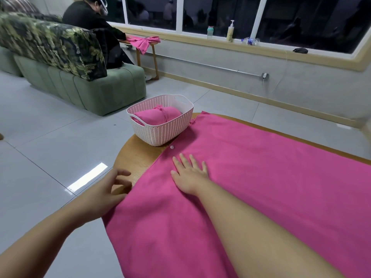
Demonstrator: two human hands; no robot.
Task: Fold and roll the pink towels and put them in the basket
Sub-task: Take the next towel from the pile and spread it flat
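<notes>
While the pink towel (261, 177) lies spread over the wooden surface (136, 157), the right hand (189, 175) presses flat on it, fingers straight; the left hand (108, 189) pinches its edge, fingertips partly hidden. Beside it, the basket (160, 133) holds a rolled towel (156, 115).

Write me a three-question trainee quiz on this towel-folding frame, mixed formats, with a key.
1. True or false: the basket already holds a rolled pink towel.
2. The right hand is: A) lying flat on the spread towel; B) gripping the basket; C) lifted off the table.
3. Fill in: the left hand is at the spread towel's ___ edge, over the wooden table.

Key: 1 true; 2 A; 3 left.
</notes>
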